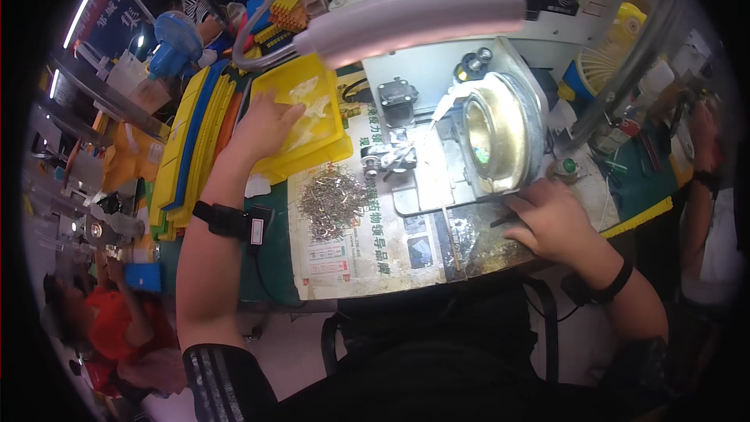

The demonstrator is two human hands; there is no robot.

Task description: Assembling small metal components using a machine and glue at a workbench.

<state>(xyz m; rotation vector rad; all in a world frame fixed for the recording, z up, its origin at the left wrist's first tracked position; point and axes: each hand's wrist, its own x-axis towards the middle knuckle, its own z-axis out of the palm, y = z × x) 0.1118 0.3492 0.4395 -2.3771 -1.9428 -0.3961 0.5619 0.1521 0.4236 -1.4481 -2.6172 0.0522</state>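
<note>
My left hand (268,126) reaches over the left side of a yellow plastic tray (341,150). Its thumb stands apart from the bent fingers, and I see nothing held in it. Inside the tray lie thin, clear or whitish pieces (312,101). A heap of small metal pieces (332,202) is spread on the paper-covered bench just below the tray. My right hand (553,220) rests near the front right corner of a bench machine with a brightly lit round metal ring (494,137). Its thumb and fingers are spread apart, close to a small dark part at the machine's edge.
A pale lamp head (418,22) arches over the machine. Yellow and blue trays (191,137) are stacked on the left, behind them a blue fan (173,43). A thin rod (453,238) lies in front of the machine. Other people sit at the left and right edges.
</note>
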